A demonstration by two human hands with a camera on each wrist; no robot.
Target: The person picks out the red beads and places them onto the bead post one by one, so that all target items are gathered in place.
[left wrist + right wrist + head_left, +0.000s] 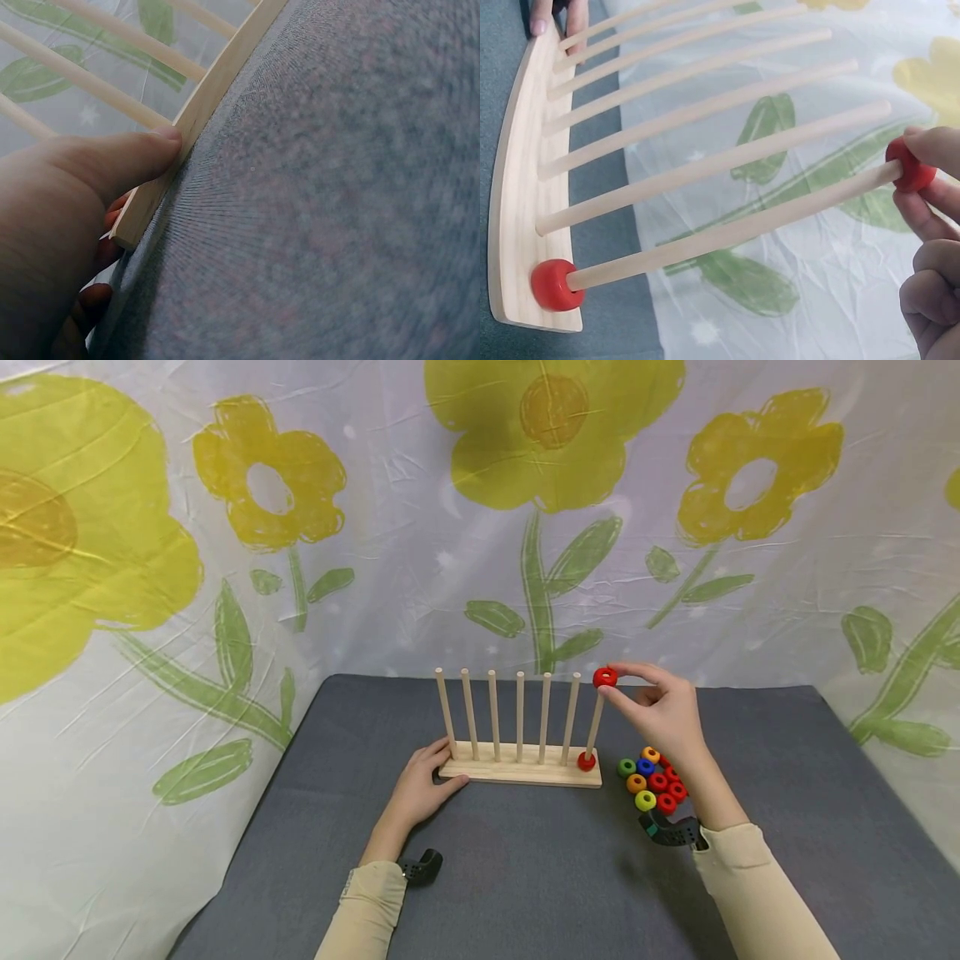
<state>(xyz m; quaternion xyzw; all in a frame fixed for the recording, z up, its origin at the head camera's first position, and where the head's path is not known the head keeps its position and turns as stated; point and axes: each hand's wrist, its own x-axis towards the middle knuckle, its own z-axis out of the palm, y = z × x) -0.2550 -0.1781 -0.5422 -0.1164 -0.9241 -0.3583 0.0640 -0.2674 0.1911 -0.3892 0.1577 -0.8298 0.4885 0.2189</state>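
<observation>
A pale wooden peg rack (517, 772) with a row of several upright pegs stands on the cloth. My left hand (418, 787) grips its left end, the thumb on the front edge of the base and fingers round behind. At the rack's right end, my right hand (663, 708) pinches a red ring (605, 677) between thumb and fingers. That ring is at the tip of the rightmost peg (735, 229); the right wrist view shows the peg's end meeting it. Another red ring (556, 285) sits at the foot of the same peg, against the base.
Right of the rack lies a group of loose rings: several red rings (657, 782), a blue ring (645, 767), a green ring (627, 767), and some orange and yellow ones. Dark grey cloth (525, 868) covers the table. A flower-printed curtain (390, 610) hangs behind it.
</observation>
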